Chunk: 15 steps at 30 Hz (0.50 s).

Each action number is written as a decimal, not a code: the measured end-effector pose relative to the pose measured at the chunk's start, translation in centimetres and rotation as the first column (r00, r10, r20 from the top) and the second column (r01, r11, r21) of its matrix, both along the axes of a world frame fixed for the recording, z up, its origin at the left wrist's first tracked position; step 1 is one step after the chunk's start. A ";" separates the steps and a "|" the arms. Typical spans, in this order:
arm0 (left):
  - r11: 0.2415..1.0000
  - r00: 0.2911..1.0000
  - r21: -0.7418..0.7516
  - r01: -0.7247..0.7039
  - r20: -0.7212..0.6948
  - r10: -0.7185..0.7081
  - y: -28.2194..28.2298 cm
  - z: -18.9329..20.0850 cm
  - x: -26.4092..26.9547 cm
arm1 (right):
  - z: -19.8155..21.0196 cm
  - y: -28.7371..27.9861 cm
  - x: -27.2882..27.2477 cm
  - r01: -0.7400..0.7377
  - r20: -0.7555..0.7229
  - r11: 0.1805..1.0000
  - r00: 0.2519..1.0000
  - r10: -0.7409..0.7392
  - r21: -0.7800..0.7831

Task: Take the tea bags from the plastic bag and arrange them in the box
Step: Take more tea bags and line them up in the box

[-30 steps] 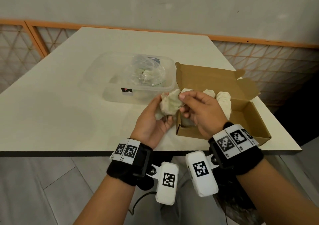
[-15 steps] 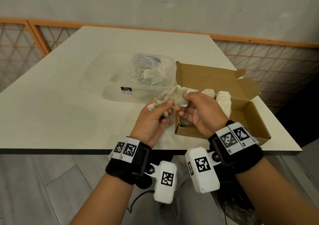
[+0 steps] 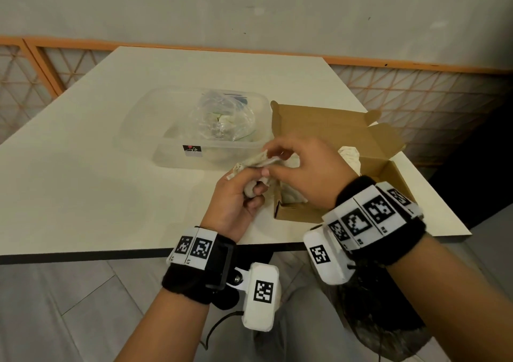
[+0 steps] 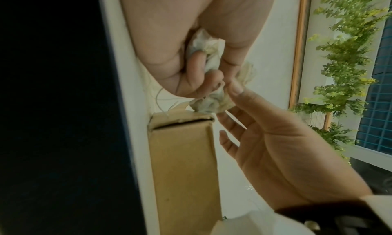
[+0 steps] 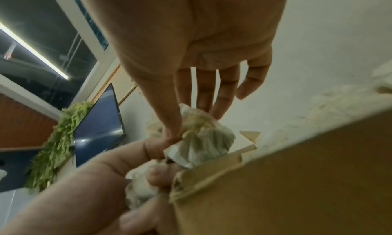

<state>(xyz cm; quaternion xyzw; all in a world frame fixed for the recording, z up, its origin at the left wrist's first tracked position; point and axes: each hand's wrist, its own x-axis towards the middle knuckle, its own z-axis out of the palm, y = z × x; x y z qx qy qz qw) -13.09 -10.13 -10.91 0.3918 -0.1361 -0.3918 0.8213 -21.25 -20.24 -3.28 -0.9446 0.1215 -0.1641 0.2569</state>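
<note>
Gripping crumpled tea bags (image 3: 256, 163), both hands, box (image 3: 388, 172) interior partly hidden

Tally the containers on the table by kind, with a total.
Clear plastic tub: 1
Plastic bag, sitting in the tub: 1
Cardboard box, lid open: 1
Total: 3
</note>
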 end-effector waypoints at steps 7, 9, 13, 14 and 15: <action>1.000 1.000 -0.003 0.017 -0.024 -0.017 0.0 0.2 0.2 | 0.5 -0.5 0.3 0.027 -0.079 0.999 0.997 -0.023 0.040; 0.999 1.000 0.028 -0.019 -0.020 0.020 0.0 0.1 0.1 | 0.7 -1.0 0.1 0.054 -0.106 0.997 0.993 -0.048 0.056; 0.998 0.994 0.017 -0.063 -0.086 0.064 0.1 0.0 0.4 | 1.9 -3.2 -0.9 0.125 -0.167 0.983 0.981 -0.101 0.137; 0.998 0.994 0.017 -0.065 -0.088 0.067 0.1 0.1 0.5 | 2.2 -3.7 -1.1 0.138 -0.186 0.975 0.977 -0.105 0.172; 0.998 0.994 0.018 -0.063 -0.089 0.064 0.1 0.1 0.5 | 2.4 -4.1 -1.4 0.151 -0.209 0.963 0.972 -0.104 0.224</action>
